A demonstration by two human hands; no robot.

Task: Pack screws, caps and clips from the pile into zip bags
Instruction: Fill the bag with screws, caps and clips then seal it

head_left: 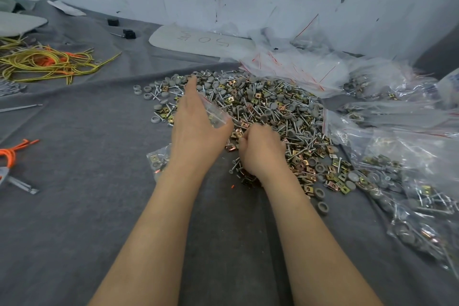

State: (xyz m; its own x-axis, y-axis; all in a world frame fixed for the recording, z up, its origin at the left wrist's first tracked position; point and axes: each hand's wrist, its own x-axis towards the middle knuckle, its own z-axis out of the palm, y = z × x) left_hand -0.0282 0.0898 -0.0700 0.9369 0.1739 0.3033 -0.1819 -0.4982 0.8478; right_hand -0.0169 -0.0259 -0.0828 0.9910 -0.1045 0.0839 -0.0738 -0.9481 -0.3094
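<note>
keeping the zip bag pinched open in the left hand looked like the trick, since the right hand was fisted around parts from the pile.

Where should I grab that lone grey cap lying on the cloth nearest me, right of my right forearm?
Pinch the lone grey cap across its round outer wall, thumb and finger on opposite sides, coming straight down from above. It seems to lie hollow side up, flat on the grey cloth and apart from the pile, so its wall is free all round.
</note>
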